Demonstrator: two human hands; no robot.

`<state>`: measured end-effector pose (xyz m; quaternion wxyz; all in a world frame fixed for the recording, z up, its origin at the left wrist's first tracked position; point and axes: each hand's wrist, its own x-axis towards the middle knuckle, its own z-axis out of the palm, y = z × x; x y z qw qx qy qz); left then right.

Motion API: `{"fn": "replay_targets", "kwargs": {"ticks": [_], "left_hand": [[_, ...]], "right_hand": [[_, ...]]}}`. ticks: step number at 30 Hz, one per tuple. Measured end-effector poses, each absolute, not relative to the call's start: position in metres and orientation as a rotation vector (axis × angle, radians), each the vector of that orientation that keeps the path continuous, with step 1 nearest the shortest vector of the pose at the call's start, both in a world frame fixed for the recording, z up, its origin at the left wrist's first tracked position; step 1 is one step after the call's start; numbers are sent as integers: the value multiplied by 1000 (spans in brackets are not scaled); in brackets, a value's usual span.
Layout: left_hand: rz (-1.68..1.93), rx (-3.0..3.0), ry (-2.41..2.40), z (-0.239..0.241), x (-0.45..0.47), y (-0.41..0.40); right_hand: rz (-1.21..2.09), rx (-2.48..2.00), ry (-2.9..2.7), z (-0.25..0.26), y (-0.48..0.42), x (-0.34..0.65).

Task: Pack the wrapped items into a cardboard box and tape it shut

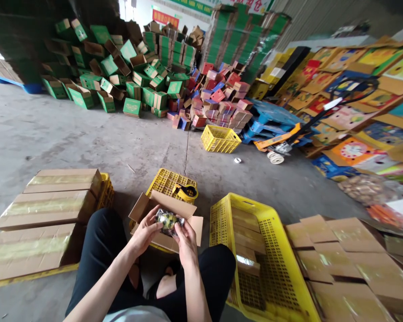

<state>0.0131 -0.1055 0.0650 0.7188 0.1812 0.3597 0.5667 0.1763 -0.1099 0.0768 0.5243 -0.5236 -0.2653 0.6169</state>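
I sit on the floor with my knees apart. Both hands hold a small shiny plastic packet (168, 221) with something yellow-green inside. My left hand (145, 232) grips its left end and my right hand (185, 241) its right end, fingers closed on it. The packet hovers over an open cardboard box (191, 222) whose flaps are spread. That box rests on an upturned yellow crate (164, 181). A yellow tape dispenser (186, 192) lies on the same crate just behind the box.
Taped cardboard boxes (43, 210) lie stacked at my left. A yellow crate (255, 250) with flat cartons stands at my right, more sealed boxes (352, 259) beyond it. Green boxes (121, 76), red boxes (218, 103), another yellow crate (220, 138) and a pallet jack (282, 138) fill the back.
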Motion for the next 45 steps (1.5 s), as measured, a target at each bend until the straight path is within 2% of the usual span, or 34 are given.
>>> {"fn": "replay_targets", "kwargs": {"ticks": [5,13,17,23,28,35,41,45], "left_hand": [[1135,417,846,55,12,-106],[1225,538,936,60,14,-105],[1271,694,968,70,13,-105],[1240,744,822,74,17,-108],[1186,811,803,68,30,-111],[1203,956,918,59,27,-107],[1272,1286,1150,50,17,-104],[1327,1294,1123,51,14,-105]], "right_hand": [[1436,-1277,-620,75,-106,183],[1286,-1258,-919,88,-106,188],[1333,-1270,-1079,89,-105,193],[1400,-1199,-670,72,-105,187],[1453,-1046,-647,74,-106,179],[1228,-1218,-957,104,-107,188],[1387,-1130,-1092,125,-110,190],[1473,-1172,-877,121,-112,188]]}}
